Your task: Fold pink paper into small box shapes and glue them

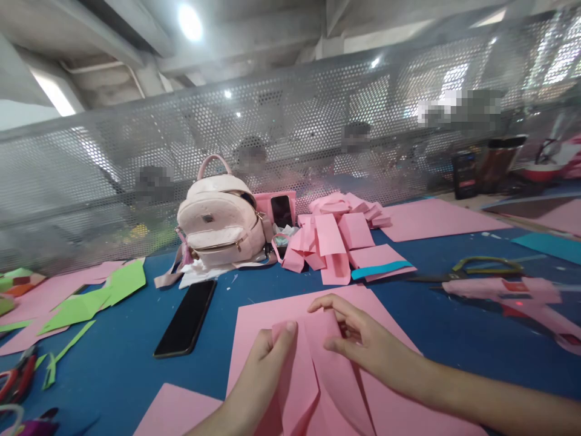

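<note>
A folded piece of pink paper [297,375] is between my two hands, above a larger flat pink sheet [254,318] on the blue table. My left hand [261,369] pinches the paper's left side, thumb on top and fingers hidden beneath. On the right side, my right hand [363,336] curves round the paper's upper edge, its index finger at the top and its thumb by the fold. The folded flaps stand partly apart, with a crease running down the middle.
Beyond the sheet lie a pile of folded pink paper pieces [331,233] and a pale backpack [218,218]. A black phone [186,318] is at left. A pink glue gun [508,293] and scissors [485,266] lie right; green paper [122,284] lies far left. A perforated metal screen [295,121] stands behind.
</note>
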`<action>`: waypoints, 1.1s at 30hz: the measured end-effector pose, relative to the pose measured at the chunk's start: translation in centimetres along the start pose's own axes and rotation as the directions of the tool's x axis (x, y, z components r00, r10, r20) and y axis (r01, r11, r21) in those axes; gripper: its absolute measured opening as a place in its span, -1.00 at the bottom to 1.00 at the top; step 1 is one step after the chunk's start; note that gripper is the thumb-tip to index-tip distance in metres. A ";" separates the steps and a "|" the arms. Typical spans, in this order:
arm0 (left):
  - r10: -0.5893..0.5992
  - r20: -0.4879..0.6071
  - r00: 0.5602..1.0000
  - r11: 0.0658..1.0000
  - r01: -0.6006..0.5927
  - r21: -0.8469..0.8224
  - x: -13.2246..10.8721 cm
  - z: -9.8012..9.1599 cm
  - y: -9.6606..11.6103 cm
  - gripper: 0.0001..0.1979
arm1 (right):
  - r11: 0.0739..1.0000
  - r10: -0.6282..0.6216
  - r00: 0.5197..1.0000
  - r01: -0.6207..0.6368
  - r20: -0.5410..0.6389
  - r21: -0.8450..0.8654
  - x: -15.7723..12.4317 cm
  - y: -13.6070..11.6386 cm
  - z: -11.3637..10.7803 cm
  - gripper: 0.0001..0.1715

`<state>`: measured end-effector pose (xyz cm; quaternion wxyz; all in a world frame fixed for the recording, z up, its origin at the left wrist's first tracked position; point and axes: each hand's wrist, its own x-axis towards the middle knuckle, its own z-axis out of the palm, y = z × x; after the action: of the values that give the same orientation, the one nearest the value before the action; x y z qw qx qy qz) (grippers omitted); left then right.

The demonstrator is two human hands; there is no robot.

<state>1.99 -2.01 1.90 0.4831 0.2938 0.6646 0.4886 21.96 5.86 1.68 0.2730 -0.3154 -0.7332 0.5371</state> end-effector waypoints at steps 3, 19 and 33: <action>0.049 -0.035 0.998 0.996 -0.046 0.080 -0.1 0.2 -0.1 -0.51 | 1.000 -0.007 1.000 0.007 0.030 -0.007 0.1 -0.5 0.0 -0.57; 0.301 0.359 0.883 0.950 -0.309 -0.035 0.6 0.3 1.8 -0.62 | 0.999 0.008 0.992 -0.003 0.122 -0.045 0.0 -1.4 0.0 -0.59; 0.344 0.168 0.924 0.934 -0.354 0.037 1.1 -0.1 1.9 -0.62 | 0.980 0.050 0.974 -0.091 0.223 0.179 0.0 -0.5 0.7 -0.65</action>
<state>1.35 -0.44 3.30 0.4295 0.4614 0.5771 0.5193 21.38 5.35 1.98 0.2004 -0.2534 -0.6928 0.6447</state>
